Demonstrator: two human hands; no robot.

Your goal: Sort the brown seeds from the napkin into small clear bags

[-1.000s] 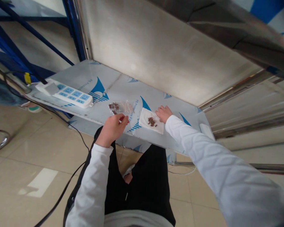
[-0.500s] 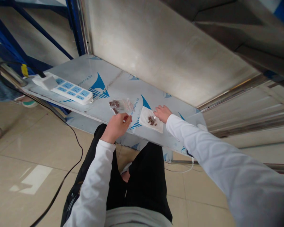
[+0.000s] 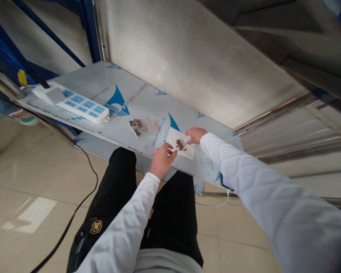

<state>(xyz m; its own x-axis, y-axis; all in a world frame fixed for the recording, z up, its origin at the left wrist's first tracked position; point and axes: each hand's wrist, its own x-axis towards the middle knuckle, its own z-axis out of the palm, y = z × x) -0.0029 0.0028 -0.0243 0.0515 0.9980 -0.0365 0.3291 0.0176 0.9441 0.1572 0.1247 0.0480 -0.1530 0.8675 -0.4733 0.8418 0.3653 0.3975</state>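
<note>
A white paper sheet, possibly a tissue, lies on the shelf with a small heap of short brown pieces on it. My right hand is at the sheet's far right side, fingers closed on what looks like a piece of clear plastic beside the heap. At the sheet's near left edge is my left hand, thumb and forefinger apart, with nothing visible between them. Farther left lies a clear plastic bag holding more brown pieces.
A white power strip with a plugged-in adapter stands on the left of the film-covered shelf. Its black cable runs down to the floor. A phone on a white cord lies by the front edge, under my right forearm.
My left hand has moved right, from beside the plastic bag to the paper sheet, and its fingers have parted. The right hand stays by the sheet, fingers now closer to the heap.
</note>
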